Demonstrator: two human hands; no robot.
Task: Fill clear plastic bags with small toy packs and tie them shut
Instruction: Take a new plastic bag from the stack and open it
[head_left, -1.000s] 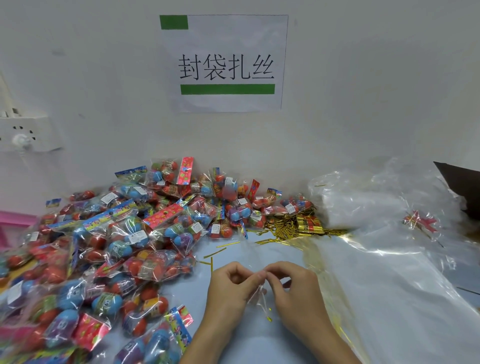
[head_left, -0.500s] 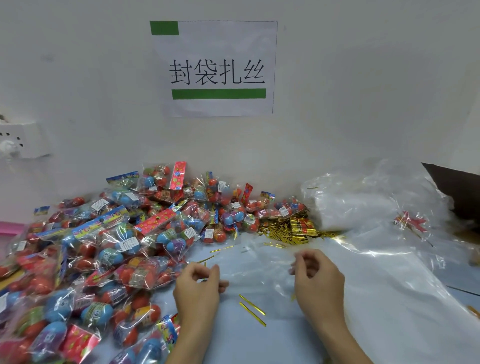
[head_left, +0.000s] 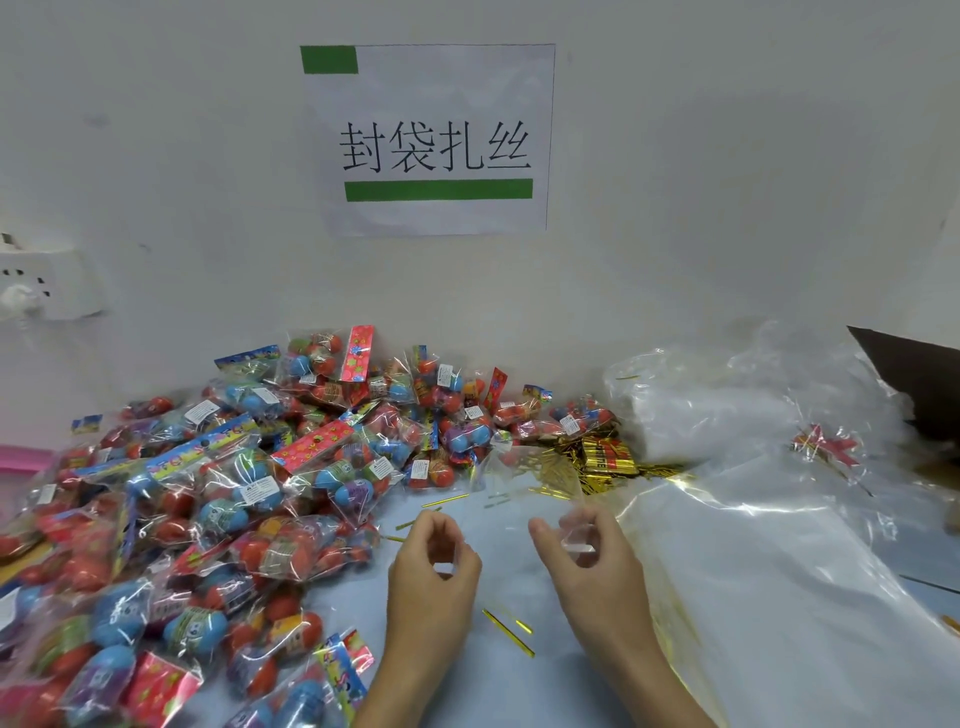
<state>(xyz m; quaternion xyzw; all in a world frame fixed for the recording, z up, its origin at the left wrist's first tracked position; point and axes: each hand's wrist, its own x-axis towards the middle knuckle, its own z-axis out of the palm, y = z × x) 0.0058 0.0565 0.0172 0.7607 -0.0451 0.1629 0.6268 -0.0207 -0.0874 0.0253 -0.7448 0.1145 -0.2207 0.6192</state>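
Between two hands (head_left: 511, 566): two gold ties (head_left: 506, 630) on table.

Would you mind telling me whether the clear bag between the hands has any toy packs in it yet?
Empty: the clear bag held between the left hand and right hand shows only tabletop through it.

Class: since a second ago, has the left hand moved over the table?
Yes. The left hand has moved left, away from the right hand and toward the toy packs; two gold ties now lie in the gap between the hands.
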